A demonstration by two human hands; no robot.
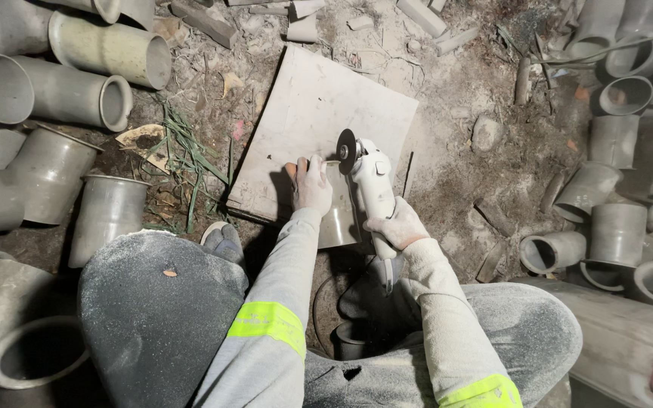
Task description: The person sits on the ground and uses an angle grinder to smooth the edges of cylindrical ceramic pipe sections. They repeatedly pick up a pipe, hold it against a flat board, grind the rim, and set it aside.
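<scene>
Head view looks down on a person crouched on a dirt floor (pixel 462 98), dusty grey trousers and sleeves with yellow reflective bands nearest the camera. Between the knees, a dark cable loops over the ground beside a small dark open-mouthed pipe end (pixel 351 341), whose inside is in shadow. Just beyond, the right hand (pixel 397 225), gloved, is closed around the body of a white angle grinder (pixel 374 185), whose dark disc (pixel 347 150) stands on edge at the top rim of a short grey pipe piece (pixel 340 211). The left hand (pixel 313 185), also gloved, is pressed over that pipe piece, fingers curled on its upper edge, just beside the disc. The pipe piece lies on the near edge of a pale square board (pixel 319 106) set flat on the dirt. Left of the board lie green grass blades and a shoe tip (pixel 223 240). Around the person stand and lie many grey pipe fittings: a group on the left (pixel 51 170) and another on the right (pixel 614 227), most with open mouths that look hollow and hold nothing visible. Farther off, past the board, the dirt carries stones, rubble and scraps of broken block.
</scene>
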